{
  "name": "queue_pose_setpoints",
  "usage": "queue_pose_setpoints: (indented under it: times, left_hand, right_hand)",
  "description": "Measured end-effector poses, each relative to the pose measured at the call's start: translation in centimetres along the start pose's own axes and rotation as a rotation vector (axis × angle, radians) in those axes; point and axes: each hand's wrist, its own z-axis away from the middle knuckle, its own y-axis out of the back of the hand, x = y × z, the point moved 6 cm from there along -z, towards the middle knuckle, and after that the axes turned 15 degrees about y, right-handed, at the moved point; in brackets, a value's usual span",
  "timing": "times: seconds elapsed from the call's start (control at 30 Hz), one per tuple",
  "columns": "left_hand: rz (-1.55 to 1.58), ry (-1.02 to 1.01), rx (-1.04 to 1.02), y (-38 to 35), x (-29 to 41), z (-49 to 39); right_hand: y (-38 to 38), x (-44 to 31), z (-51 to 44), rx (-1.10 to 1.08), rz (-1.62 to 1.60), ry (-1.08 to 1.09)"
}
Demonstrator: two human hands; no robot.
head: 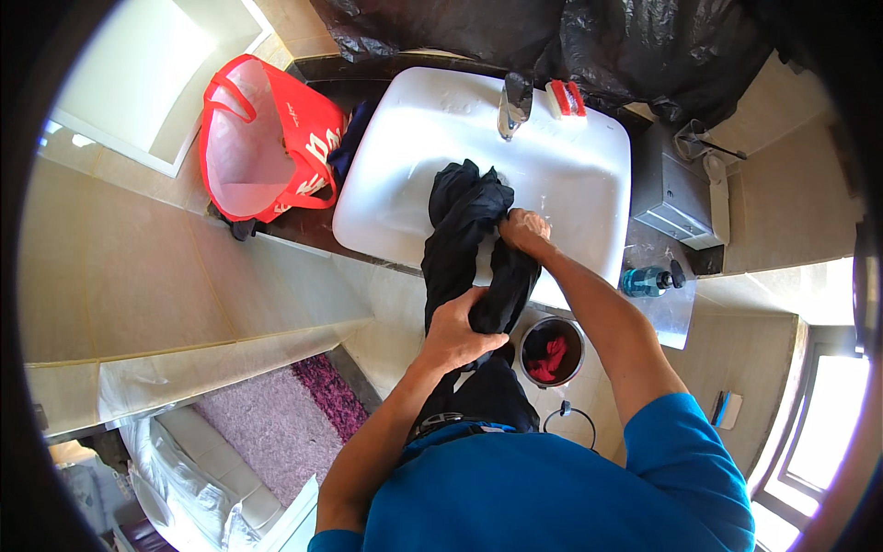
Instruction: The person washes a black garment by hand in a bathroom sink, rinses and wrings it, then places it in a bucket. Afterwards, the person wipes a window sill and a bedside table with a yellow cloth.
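A long, bunched black cloth garment [452, 252] hangs over the front rim of a white ceramic washbasin [586, 176], its upper end lying inside the bowl. My right hand [526, 229] is closed in a fist on a fold of the cloth, over the basin. Lower down, outside the rim, my left hand [459, 332] clasps another part of the same garment, thumb spread across it. The chrome faucet [514, 110] stands at the basin's back edge above the cloth. A red and white scrubbing brush [566, 99] lies right of the faucet.
A red shopping bag [303, 131] stands open left of the basin. To the right are a small grey drawer cabinet [672, 190] and a blue pump bottle [645, 281]. A bucket [581, 352] holding red and dark cloth stands below the basin front. Black plastic sheeting [455, 31] hangs behind.
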Motion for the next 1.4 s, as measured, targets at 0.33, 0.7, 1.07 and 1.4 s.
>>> queue_pose_setpoints:
  times: [0.33,0.7,1.07,1.4]
  left_hand:
    - [-0.043,-0.034,0.006,-1.6,-0.1,0.7]
    - [0.452,0.216,0.028,-1.9,0.4,-0.5]
    - [-0.019,0.013,0.087,-3.8,-1.3,-0.7]
    - [0.007,-0.128,0.104,1.2,-1.3,-1.4]
  right_hand:
    - [4.7,5.7,7.4,0.36,-0.457,-0.084]
    - [5.0,1.9,16.0,0.304,-1.151,-0.207]
    - [0.2,-6.1,20.0,0.22,-1.563,-0.203]
    - [-0.1,-6.8,17.6,0.363,-1.617,-0.363]
